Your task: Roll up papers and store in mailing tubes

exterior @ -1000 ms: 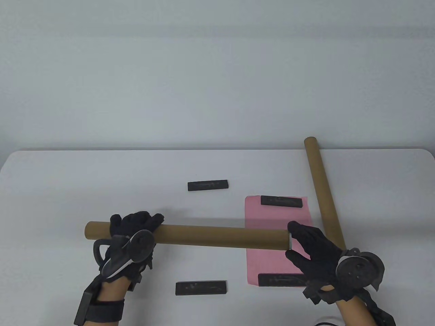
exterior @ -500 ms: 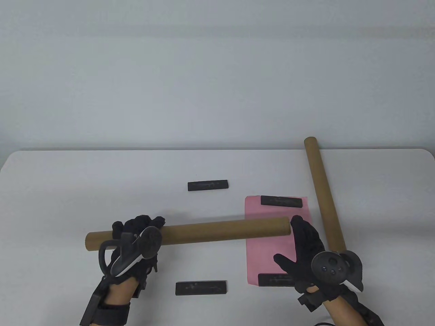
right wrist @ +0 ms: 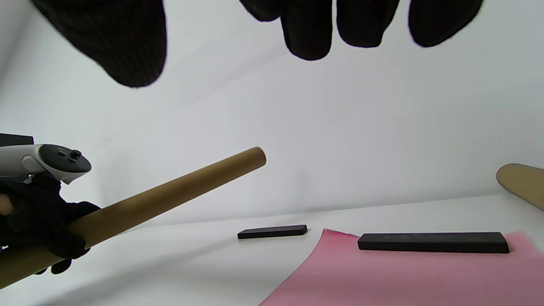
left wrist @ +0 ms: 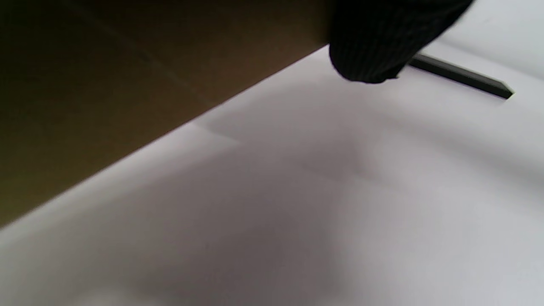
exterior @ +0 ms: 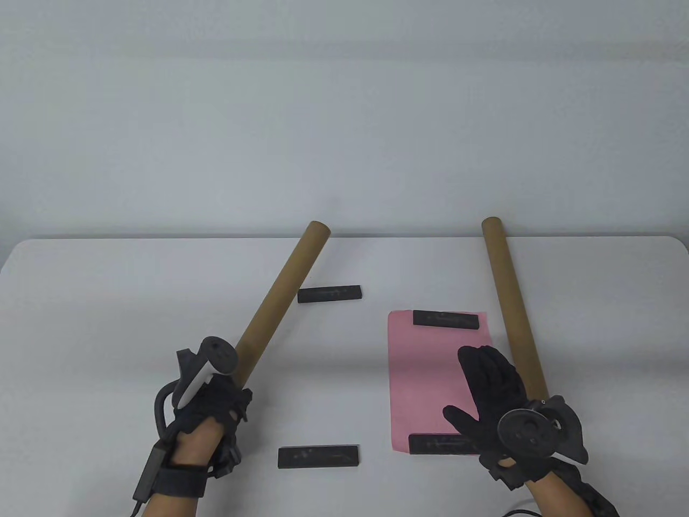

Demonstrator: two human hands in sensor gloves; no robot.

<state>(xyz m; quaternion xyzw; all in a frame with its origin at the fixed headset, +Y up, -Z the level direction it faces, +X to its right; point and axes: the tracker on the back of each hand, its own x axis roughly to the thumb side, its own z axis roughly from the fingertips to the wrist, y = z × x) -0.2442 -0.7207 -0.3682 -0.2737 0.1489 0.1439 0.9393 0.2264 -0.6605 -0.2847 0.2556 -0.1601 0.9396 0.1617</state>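
My left hand [exterior: 212,396] grips the near end of a brown mailing tube [exterior: 285,293], which points away from me and up to the right; the tube [right wrist: 170,195] is lifted off the table. In the left wrist view the tube [left wrist: 106,85] fills the upper left, one fingertip [left wrist: 369,46] wrapped over it. A pink paper [exterior: 430,377] lies flat, with a black bar [exterior: 445,319] on its far edge and another [exterior: 438,444] on its near edge. My right hand [exterior: 492,393] hovers open over the paper's right side, holding nothing. A second tube [exterior: 511,301] lies on the table at the right.
Two more black bars lie on the white table: one [exterior: 329,294] at the middle just right of the held tube, one [exterior: 318,457] near the front. The table's far edge [exterior: 161,239] runs behind the tube ends.
The left hand swung the tube from lying crosswise to pointing away from me. The right hand let go of the tube's right end and now hovers open over the pink paper.
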